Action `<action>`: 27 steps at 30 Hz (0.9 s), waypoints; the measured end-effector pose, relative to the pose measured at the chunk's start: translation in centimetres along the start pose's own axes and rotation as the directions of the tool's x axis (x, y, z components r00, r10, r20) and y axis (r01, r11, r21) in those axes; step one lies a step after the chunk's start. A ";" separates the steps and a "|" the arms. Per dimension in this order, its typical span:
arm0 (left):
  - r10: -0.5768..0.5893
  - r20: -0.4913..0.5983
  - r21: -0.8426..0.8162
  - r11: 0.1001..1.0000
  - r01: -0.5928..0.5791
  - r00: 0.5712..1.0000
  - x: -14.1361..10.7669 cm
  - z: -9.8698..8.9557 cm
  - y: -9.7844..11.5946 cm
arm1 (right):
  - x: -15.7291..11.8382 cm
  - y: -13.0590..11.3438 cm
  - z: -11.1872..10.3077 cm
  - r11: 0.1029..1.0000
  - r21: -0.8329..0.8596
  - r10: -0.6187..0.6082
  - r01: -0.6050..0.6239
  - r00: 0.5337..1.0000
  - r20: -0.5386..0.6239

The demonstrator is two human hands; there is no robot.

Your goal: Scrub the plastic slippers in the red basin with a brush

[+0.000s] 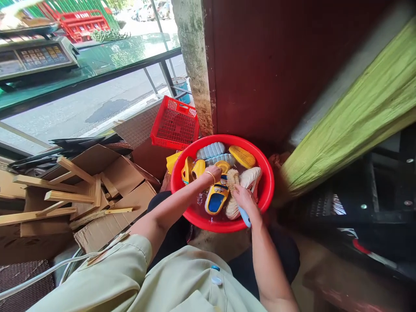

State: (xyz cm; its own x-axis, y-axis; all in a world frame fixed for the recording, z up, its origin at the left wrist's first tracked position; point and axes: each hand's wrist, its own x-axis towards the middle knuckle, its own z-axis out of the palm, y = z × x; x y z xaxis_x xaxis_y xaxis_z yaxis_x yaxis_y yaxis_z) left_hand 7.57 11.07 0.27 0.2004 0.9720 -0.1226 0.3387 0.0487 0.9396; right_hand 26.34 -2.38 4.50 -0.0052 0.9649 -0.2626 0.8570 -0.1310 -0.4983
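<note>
My left hand (213, 173) is closed at the upper end of a yellow slipper (216, 200) with a dark blue insole, its fingertips partly hidden. My right hand (246, 198) grips a scrub brush (232, 177), whose pale bristles face the slipper and whose light blue handle sticks out below the palm. Both hands are inside a red basin (268, 190) holding water. Around them lie a yellow sole (242, 156), light blue slippers (210, 150), cream slippers (252, 177) and another yellow slipper (187, 170) by the left wall.
Behind the basin stands a red plastic crate (175, 125). On the left are cardboard boxes (125, 190) and a wooden frame (78, 197). A green cloth (351, 112) hangs to the right, beside a dark red panel (253, 65). A scale (39, 58) rests on a glass counter.
</note>
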 end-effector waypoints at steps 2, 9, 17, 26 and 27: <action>0.023 0.024 0.150 0.988 -0.026 0.999 2.6 0.6 2.0 | -0.7 1.3 -1.0 1.000 0.026 -0.002 0.004 0.998 -0.062; 0.277 0.222 0.609 0.710 -0.355 0.935 9.1 5.7 4.3 | -2.4 2.6 -2.0 0.999 -0.036 -0.039 0.038 0.999 -0.022; 0.288 0.344 0.623 0.642 -0.447 0.894 12.5 10.5 1.9 | -1.8 1.3 -1.2 0.984 -0.180 0.009 0.021 0.986 0.165; 0.288 0.568 0.476 0.649 -0.593 0.771 11.8 4.5 4.0 | -1.6 0.7 -2.0 0.980 -0.197 0.026 0.017 0.977 0.211; 0.323 0.593 0.408 0.669 -0.622 0.737 11.2 3.5 4.3 | -1.6 0.8 -1.9 0.981 -0.192 0.021 0.019 0.979 0.205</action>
State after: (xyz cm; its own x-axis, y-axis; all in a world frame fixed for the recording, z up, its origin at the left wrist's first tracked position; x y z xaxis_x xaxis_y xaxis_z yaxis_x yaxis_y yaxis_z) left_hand 14.51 21.39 1.76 0.8026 0.5960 0.0241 0.4769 -0.6654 0.5743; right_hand 28.03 -3.61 6.13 -0.0925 0.8948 -0.4367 0.9399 -0.0663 -0.3349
